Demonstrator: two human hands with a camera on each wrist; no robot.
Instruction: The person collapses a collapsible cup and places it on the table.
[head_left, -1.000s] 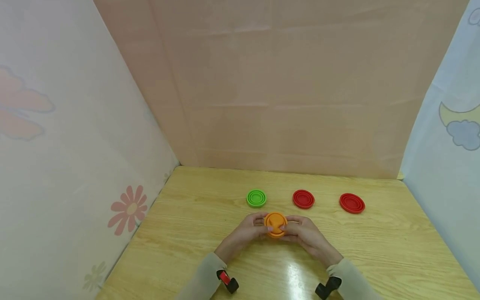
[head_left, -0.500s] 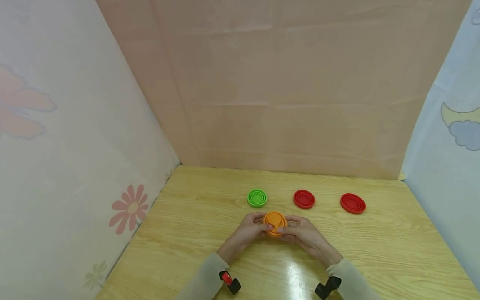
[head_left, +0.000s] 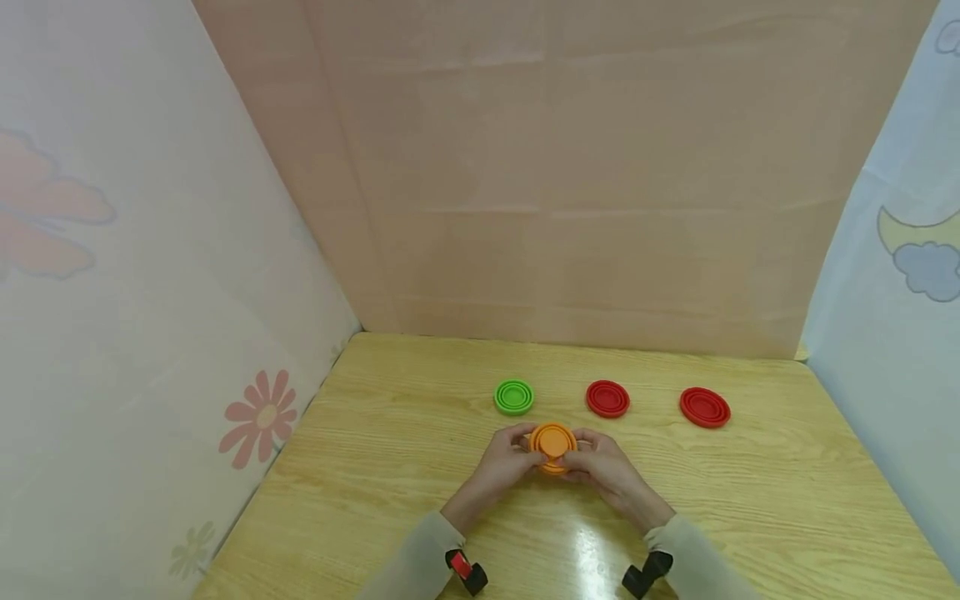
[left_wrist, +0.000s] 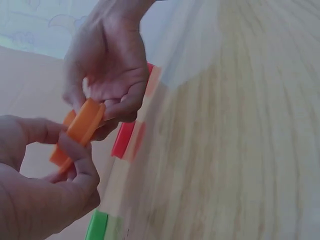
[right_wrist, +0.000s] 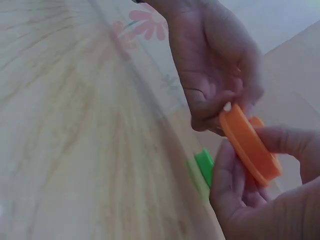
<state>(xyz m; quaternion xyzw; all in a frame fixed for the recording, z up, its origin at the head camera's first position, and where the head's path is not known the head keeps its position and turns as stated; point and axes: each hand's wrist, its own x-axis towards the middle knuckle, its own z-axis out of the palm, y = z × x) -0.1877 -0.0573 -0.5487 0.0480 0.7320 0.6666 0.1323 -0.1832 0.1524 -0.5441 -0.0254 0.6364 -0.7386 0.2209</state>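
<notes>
Both hands hold an orange collapsible cup [head_left: 553,442] above the table, folded nearly flat, its round inner rings facing up toward the head view. On its left side, my left hand [head_left: 504,460] grips the rim with the thumb on top and fingers beneath. The right hand [head_left: 609,471] pinches the opposite side the same way. Both thumbs press near the centre's lower edge. In the left wrist view the orange cup [left_wrist: 80,131] appears edge-on as a thick disc; in the right wrist view the orange cup [right_wrist: 250,145] also shows its side.
Behind the hands, a green collapsed cup [head_left: 513,397], a red collapsed cup [head_left: 607,399] and another red collapsed cup [head_left: 705,407] lie in a row on the wooden table [head_left: 420,392]. A brown backdrop [head_left: 600,208] and patterned side sheets [head_left: 150,250] enclose the table.
The cup's centre looked dented and creased under the thumbs before; now it shows as a smooth round disc. Both wrists have shifted slightly inward. The other cups have stayed put.
</notes>
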